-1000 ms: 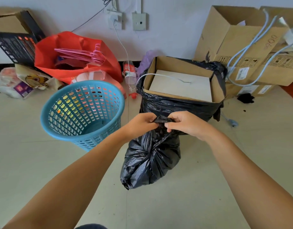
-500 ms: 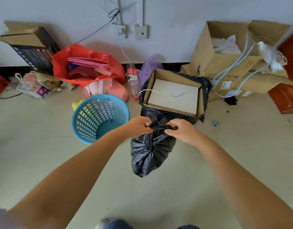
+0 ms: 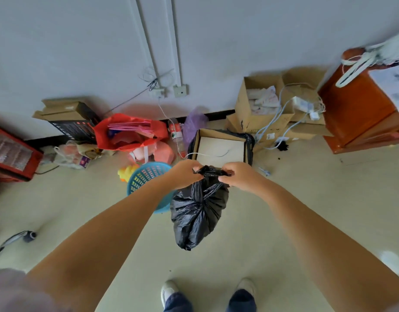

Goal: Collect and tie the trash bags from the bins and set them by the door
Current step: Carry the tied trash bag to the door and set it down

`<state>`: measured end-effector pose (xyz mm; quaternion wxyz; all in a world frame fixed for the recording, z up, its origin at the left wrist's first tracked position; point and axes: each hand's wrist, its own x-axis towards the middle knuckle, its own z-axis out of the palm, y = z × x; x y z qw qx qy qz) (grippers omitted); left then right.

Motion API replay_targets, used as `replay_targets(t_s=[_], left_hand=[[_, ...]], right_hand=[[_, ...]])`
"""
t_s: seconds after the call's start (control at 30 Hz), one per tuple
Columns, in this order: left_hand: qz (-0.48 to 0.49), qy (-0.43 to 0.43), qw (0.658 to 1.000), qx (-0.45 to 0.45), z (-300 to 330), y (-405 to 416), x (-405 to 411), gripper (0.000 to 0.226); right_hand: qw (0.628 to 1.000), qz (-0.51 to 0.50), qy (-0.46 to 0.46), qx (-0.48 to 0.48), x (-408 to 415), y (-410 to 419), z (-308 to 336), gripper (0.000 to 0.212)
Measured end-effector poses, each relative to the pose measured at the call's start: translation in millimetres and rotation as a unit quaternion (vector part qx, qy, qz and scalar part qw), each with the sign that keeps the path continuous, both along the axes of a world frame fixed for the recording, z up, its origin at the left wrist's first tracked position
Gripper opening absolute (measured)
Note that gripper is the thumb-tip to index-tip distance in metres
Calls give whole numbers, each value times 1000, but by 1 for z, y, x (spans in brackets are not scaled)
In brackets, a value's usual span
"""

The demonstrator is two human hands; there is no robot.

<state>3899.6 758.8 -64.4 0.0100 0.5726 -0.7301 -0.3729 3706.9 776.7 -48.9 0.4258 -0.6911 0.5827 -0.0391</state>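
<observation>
A filled black trash bag (image 3: 199,210) hangs in the air in front of me, its neck gathered at the top. My left hand (image 3: 185,173) grips the left side of the bag's neck. My right hand (image 3: 238,176) pinches the right side, a short way from the left hand. A blue plastic mesh bin (image 3: 145,179) stands on the floor behind my left forearm, partly hidden by it. Behind my hands a cardboard box (image 3: 221,146) sits inside a second black bag (image 3: 250,140).
Clutter lines the wall: a red bag (image 3: 128,134), a red heater (image 3: 11,154), open cardboard boxes (image 3: 259,109) with white cables, an orange-brown cabinet (image 3: 360,109). A yellow toy (image 3: 126,172) lies by the bin. My two shoes (image 3: 207,291) are at the bottom edge.
The view has risen and pulled back, so more wall and my shoes show. The bag has been lifted higher off the floor. Both hands stay on its neck.
</observation>
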Motion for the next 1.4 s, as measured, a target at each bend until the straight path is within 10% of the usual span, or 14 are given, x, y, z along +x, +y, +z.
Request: replay_targets(t_s=[0.7, 1.4], left_hand=[[-342, -51, 937, -40, 99, 5, -345, 30], [-564, 101, 816, -82, 121, -77, -876, 5]], right_hand=[[971, -237, 22, -8, -303, 98, 78, 17], [799, -599, 15, -54, -735, 89, 120, 15]])
